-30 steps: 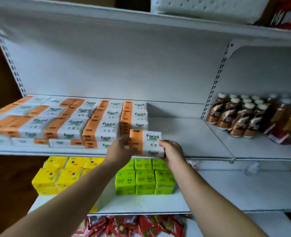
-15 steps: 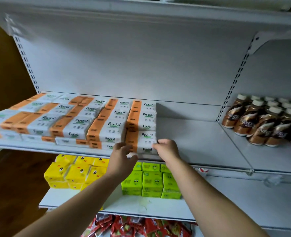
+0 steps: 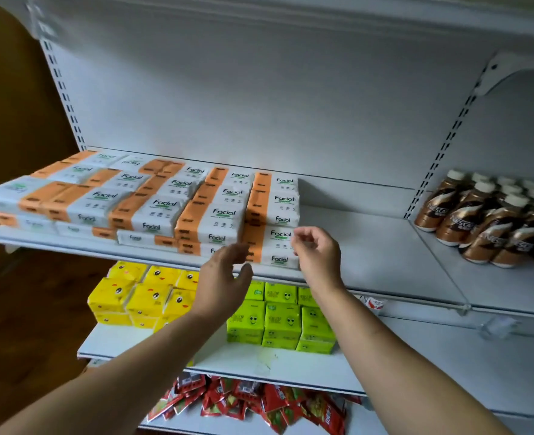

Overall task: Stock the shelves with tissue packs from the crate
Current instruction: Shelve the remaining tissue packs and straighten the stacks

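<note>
While left hand and right hand flank the tissue pack, fingers loosely half-open (gripping nothing)

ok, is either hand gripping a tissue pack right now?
No: the left hand and right hand are empty with loose fingers, and the front Facial tissue pack lies on the shelf.

Head-worn view, close before shelves

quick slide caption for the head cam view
Left hand and right hand, fingers loose, flank the frontmost tissue pack on the shelf left of coffee bottles.
</note>
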Tool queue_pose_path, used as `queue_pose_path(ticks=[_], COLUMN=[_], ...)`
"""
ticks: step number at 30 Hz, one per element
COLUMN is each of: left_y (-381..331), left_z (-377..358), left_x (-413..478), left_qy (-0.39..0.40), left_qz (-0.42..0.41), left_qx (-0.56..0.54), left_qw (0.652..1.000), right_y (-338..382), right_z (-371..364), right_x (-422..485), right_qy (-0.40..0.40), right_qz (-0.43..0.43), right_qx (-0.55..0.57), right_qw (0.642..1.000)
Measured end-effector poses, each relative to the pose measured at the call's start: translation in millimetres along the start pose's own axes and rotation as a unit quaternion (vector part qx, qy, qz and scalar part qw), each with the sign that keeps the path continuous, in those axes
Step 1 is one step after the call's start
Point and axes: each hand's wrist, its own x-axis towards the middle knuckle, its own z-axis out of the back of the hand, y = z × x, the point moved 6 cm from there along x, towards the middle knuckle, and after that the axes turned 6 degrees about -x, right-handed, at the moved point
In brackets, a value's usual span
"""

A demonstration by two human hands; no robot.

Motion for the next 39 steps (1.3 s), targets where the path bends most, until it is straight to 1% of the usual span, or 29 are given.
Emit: queue_pose_path(ticks=[2, 5, 9, 13, 15, 18, 20, 23, 27, 30, 34, 39], left_y=[1.9, 24.6, 71.4, 130.0, 162.2, 208.9, 240.4, 292.0, 353.3, 389.9, 435.8, 496.2], left_z=[33.2, 98.6, 201.4, 306.8, 348.1, 391.7, 413.4, 434.7, 455.7, 470.0, 495.7, 526.8], left_x=[-3.3, -8.6, -30.2, -60.7, -80.6, -107.2, -120.9, -126.2, -104.1, -83.8, -53.0, -14.1], left_qy=[-0.048, -0.126, -0.198, -0.266, -0.295, -0.319, -0.330, -0.324, -0.309, -0.309, -0.279, -0.243], left_qz=[-0.011, 0.021, 0.099, 0.172, 0.212, 0.259, 0.300, 0.354, 0.396, 0.429, 0.452, 0.475], left_qx=[-0.040, -0.057, 0.007, 0.048, 0.055, 0.066, 0.062, 0.053, 0.052, 0.040, 0.030, -0.004], left_qw=[0.998, 0.990, 0.975, 0.947, 0.930, 0.909, 0.893, 0.876, 0.863, 0.848, 0.847, 0.846], right_y=[23.5, 51.6, 80.2, 101.7, 104.2, 94.8, 83.9, 67.7, 44.0, 31.6, 24.9, 9.8], right_z=[-21.3, -78.8, -185.1, -297.4, -348.9, -417.1, -454.9, -504.5, -572.0, -616.0, -670.1, -721.0], right_x=[-20.0, -54.5, -108.3, -173.0, -203.9, -238.8, -252.0, -258.7, -250.5, -239.1, -225.8, -219.1], right_qy=[0.048, 0.143, 0.265, 0.387, 0.429, 0.475, 0.493, 0.512, 0.515, 0.511, 0.497, 0.467], right_qz=[0.036, 0.051, 0.049, 0.039, 0.036, 0.000, -0.028, -0.056, -0.079, -0.116, -0.157, -0.233], right_qx=[0.035, 0.069, 0.078, 0.072, 0.064, 0.043, 0.026, -0.010, -0.047, -0.079, -0.106, -0.130], right_qw=[0.998, 0.986, 0.960, 0.919, 0.900, 0.879, 0.869, 0.857, 0.852, 0.848, 0.847, 0.843])
